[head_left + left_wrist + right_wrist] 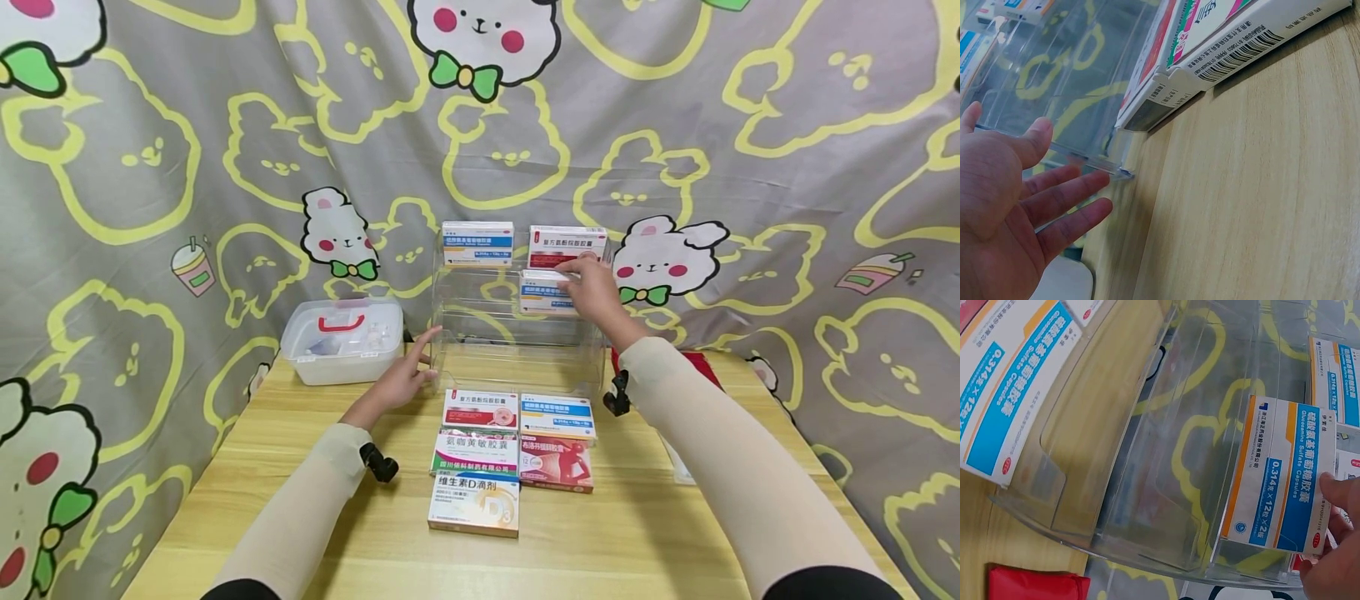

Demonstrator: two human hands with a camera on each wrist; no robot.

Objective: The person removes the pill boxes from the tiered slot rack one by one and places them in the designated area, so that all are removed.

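Observation:
My right hand (598, 293) pinches a blue, white and orange medicine box (540, 293) by its edge, thumb on the near side. In the right wrist view that glucosamine capsule box (1279, 475) stands upright at the second tier of a clear acrylic rack (517, 344). On the top tier are a similar blue-and-white box (477, 246) at left and a red-and-white box (555, 243) at right, just above my right hand. My left hand (402, 382) is beside the rack's lower left side, its fingers spread and holding nothing.
Several medicine boxes lie in two columns before the rack, among them a vitamin D box (473, 504) and a red box (557, 463). A lidded clear bin (343, 350) with a red handle stands left. A red pouch (1038, 585) lies right. A patterned curtain hangs behind.

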